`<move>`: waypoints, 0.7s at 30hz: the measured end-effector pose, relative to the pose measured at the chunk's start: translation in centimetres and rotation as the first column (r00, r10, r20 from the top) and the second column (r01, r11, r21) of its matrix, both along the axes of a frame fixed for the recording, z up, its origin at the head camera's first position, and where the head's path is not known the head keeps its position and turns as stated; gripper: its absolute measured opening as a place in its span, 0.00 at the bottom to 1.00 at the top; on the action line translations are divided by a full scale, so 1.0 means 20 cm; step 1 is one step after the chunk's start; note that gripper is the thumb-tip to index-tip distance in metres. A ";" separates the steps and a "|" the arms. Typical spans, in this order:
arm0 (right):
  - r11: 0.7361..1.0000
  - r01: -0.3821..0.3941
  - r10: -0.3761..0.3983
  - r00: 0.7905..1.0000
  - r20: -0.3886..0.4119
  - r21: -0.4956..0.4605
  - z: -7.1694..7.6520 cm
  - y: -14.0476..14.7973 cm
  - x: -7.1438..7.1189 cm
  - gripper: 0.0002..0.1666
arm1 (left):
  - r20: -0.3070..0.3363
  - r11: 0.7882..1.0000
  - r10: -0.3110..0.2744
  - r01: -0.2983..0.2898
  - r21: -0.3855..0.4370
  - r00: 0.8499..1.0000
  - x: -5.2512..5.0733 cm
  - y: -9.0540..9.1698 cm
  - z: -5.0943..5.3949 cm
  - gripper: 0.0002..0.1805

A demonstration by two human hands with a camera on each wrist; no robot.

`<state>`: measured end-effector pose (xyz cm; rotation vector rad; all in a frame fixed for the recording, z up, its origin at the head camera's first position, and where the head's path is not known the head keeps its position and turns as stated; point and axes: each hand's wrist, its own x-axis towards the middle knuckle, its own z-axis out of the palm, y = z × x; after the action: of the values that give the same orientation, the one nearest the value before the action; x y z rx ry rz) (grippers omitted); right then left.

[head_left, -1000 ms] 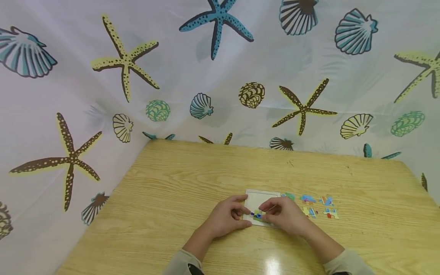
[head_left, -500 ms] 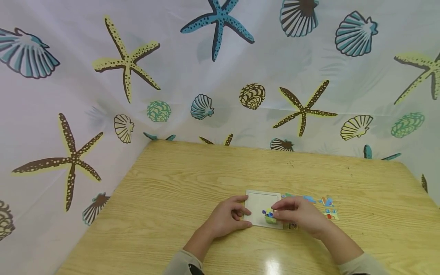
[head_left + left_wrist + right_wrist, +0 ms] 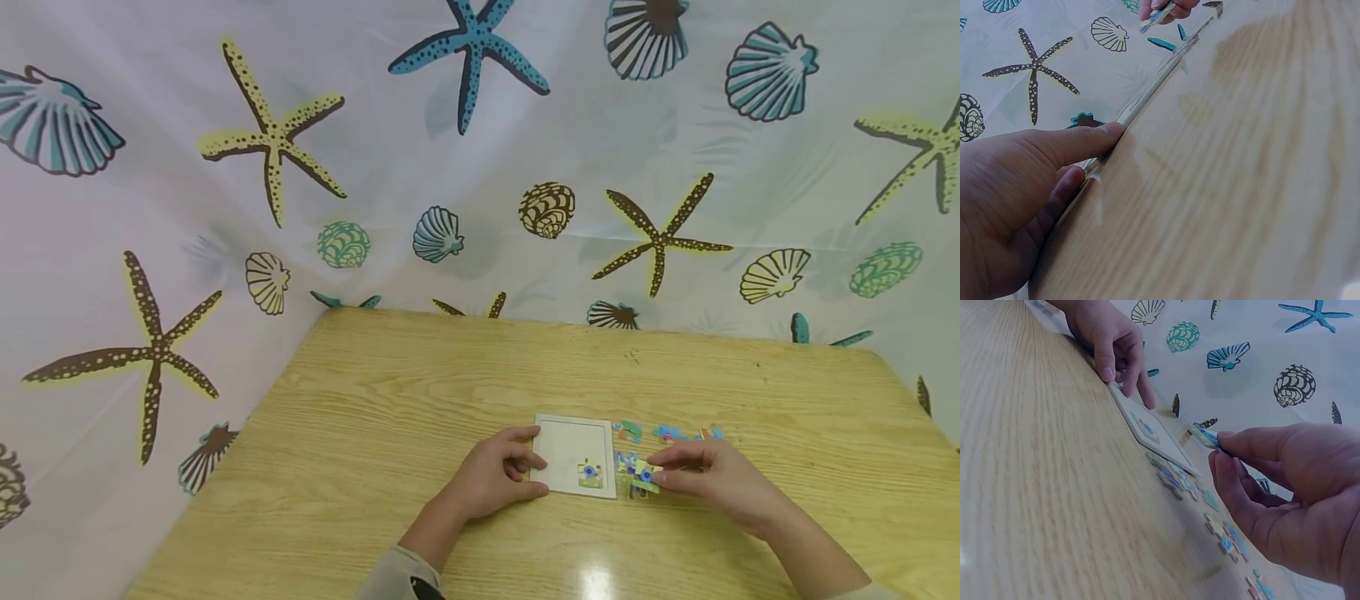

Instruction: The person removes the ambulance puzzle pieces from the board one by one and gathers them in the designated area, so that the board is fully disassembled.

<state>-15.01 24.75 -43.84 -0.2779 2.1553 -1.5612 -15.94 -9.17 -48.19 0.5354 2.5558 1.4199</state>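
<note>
My left hand [image 3: 497, 475] holds the left side of a pale square puzzle tray [image 3: 564, 446], with the thumb at its near corner. Inside the tray's lower right corner lies a jigsaw piece [image 3: 590, 473] with a blue round mark and a green edge. Just right of the tray, my right hand [image 3: 726, 485] pinches another jigsaw piece [image 3: 1205, 435] between thumb and index finger. That piece is raised above the table, as the right wrist view shows. Under it lie loose jigsaw pieces [image 3: 1169, 475], partly hidden in the head view.
More loose pieces lie right of the tray, among them a green one [image 3: 630, 431] and a blue one [image 3: 670, 432]. Some are covered by my right hand. The wooden table [image 3: 420, 375] ends at a curtain [image 3: 495, 167] printed with shells and starfish.
My right hand has moved right, from over the tray to beside it. A piece now rests in the tray's lower right corner. The left hand has stayed in place.
</note>
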 end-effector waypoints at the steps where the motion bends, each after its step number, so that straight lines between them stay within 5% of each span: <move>1: 1.000 0.001 -0.001 1.000 -0.003 0.011 0.00 0.02 0.00 0.27 | -0.001 1.000 0.000 0.000 -0.001 1.000 0.00 0.00 0.00 0.12; 14: 0.969 0.054 -0.029 0.994 -0.109 0.240 -0.02 0.11 0.05 0.20 | 0.001 1.000 -0.001 0.001 0.003 1.000 0.00 0.00 -0.02 0.13; 17: 0.937 0.093 -0.035 0.984 -0.176 0.335 -0.03 0.10 0.05 0.17 | 0.003 1.000 -0.001 0.001 0.003 1.000 0.00 0.00 -0.02 0.13; 21: 0.852 0.190 -0.049 0.956 -0.289 0.487 -0.01 0.06 0.07 0.15 | -0.003 1.000 -0.003 0.003 -0.004 1.000 0.00 0.00 -0.01 0.13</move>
<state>-13.58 26.01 -44.08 -0.1833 2.7524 -0.9855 -15.99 -9.27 -48.45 0.5404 2.5585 1.4131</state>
